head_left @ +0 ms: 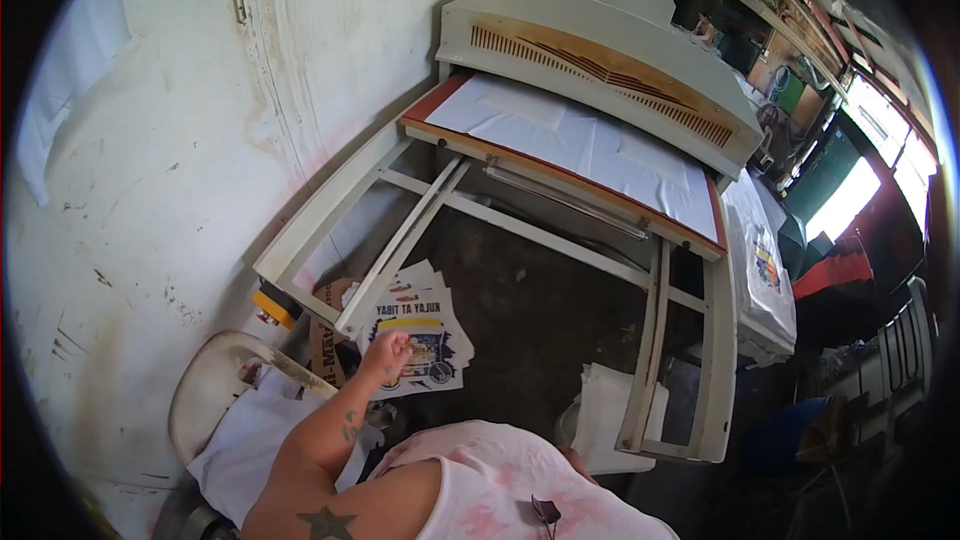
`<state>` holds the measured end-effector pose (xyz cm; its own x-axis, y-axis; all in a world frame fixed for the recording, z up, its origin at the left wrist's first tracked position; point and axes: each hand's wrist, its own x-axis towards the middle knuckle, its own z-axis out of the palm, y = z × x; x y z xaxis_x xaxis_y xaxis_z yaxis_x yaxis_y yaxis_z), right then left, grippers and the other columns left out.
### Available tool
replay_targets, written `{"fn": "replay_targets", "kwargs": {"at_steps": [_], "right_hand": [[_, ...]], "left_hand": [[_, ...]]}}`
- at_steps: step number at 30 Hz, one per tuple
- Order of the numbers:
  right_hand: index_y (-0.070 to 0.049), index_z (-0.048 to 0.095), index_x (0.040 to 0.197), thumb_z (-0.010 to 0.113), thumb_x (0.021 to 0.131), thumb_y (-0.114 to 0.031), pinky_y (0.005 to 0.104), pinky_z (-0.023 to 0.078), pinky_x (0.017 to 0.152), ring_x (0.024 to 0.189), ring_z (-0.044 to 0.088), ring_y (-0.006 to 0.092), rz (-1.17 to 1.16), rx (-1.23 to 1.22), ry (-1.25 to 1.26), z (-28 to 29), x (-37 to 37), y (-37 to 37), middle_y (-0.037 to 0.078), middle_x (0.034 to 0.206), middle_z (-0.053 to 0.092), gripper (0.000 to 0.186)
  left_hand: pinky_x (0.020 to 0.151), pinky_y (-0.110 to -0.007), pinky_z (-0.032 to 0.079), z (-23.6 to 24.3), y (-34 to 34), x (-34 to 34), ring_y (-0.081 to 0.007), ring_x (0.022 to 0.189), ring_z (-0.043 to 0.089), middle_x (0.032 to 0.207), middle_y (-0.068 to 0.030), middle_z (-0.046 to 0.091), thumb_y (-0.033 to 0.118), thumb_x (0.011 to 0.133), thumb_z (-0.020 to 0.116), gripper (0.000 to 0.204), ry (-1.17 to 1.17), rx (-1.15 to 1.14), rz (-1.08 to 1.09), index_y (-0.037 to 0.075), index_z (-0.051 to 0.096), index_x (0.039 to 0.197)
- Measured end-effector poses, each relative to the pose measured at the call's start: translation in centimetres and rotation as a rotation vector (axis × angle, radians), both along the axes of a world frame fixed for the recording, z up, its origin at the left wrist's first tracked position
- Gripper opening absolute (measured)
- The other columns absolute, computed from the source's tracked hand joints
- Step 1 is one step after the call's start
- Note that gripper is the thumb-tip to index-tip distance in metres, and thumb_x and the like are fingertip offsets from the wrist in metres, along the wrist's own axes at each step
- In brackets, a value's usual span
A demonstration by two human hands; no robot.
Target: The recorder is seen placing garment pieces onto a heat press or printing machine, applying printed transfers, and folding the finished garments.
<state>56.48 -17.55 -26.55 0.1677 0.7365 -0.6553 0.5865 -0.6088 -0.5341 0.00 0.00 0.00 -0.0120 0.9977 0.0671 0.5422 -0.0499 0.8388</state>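
Observation:
My left hand (392,352) is held out ahead of my body with its fingers curled in, and I see nothing in it. Below and around it lie several white printed sheets (455,325), fanned in a loose stack, with yellow, blue and black designs and mirrored lettering. A brown cardboard box (330,365) stands beside them, partly covered. My right hand does not show; only a sliver of skin appears at the right side of my shirt. Beyond is a large heat press machine (600,60), with white fabric (560,130) spread flat on its pulled-out bed.
The machine's pale metal frame rails (545,230) reach toward me on both sides. At the left, a pale plastic chair (200,390) carries white cloth (250,430). White fabric (610,410) hangs by the right rail. A pile of printed cloth (760,260) lies right of the machine.

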Motion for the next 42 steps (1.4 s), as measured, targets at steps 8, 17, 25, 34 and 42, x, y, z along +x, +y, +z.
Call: {"fn": "replay_targets", "kwargs": {"at_steps": [8, 17, 25, 34, 42], "right_hand": [[-0.002, 0.066, 0.095, 0.06, 0.08, -0.025, 0.034, 0.049, 0.073, 0.082, 0.064, 0.0223, 0.107, 0.142, 0.24, 13.4, -21.8, 6.0, 0.014, 0.088, 0.067, 0.029], [-0.001, 0.064, 0.096, 0.061, 0.081, -0.022, 0.0271, 0.046, 0.059, 0.065, 0.056, 0.0117, -0.402, 0.099, 0.297, 18.7, -24.6, 5.0, 0.004, 0.074, 0.061, 0.026], [0.003, 0.064, 0.096, 0.06, 0.081, -0.021, 0.0268, 0.045, 0.057, 0.063, 0.056, 0.0113, -0.479, 0.019, 0.07, 20.8, -23.3, -6.4, 0.005, 0.072, 0.062, 0.028], [0.001, 0.063, 0.089, 0.06, 0.081, -0.013, 0.0255, 0.048, 0.058, 0.063, 0.059, 0.0131, -0.792, 0.16, 0.021, 24.7, -23.4, -8.9, 0.005, 0.074, 0.063, 0.017], [-0.001, 0.058, 0.089, 0.058, 0.082, -0.009, 0.0213, 0.042, 0.052, 0.056, 0.05, 0.008, -0.768, 0.545, 0.204, 31.3, -23.1, 4.1, 0.001, 0.07, 0.055, 0.011]], "left_hand": [[0.073, -0.027, 0.046, 7.6, 2.3, -13.4, -0.0153, 0.077, 0.059, 0.086, -0.0061, 0.061, 0.024, 0.082, 0.061, 0.026, -0.206, 0.081, 0.329, 0.003, 0.06, 0.098], [0.07, -0.028, 0.045, 13.0, 20.3, -15.0, -0.0146, 0.074, 0.056, 0.081, -0.0068, 0.062, 0.023, 0.079, 0.062, 0.026, -0.262, 0.11, 0.097, 0.001, 0.062, 0.093], [0.077, -0.035, 0.047, 11.0, 35.0, -11.7, -0.0251, 0.083, 0.062, 0.088, -0.0132, 0.066, 0.029, 0.075, 0.06, 0.031, -0.026, -0.073, 0.202, 0.001, 0.064, 0.089], [0.091, -0.043, 0.043, 10.0, 40.5, -8.6, -0.0308, 0.111, 0.05, 0.124, -0.0125, 0.051, 0.035, 0.081, 0.05, 0.044, 0.379, -0.347, 0.406, 0.007, 0.056, 0.115], [0.096, -0.046, 0.036, 10.1, 38.4, -7.5, -0.0311, 0.121, 0.04, 0.131, -0.0116, 0.043, 0.037, 0.085, 0.047, 0.046, 0.401, -0.506, 0.514, 0.009, 0.052, 0.121]]}}
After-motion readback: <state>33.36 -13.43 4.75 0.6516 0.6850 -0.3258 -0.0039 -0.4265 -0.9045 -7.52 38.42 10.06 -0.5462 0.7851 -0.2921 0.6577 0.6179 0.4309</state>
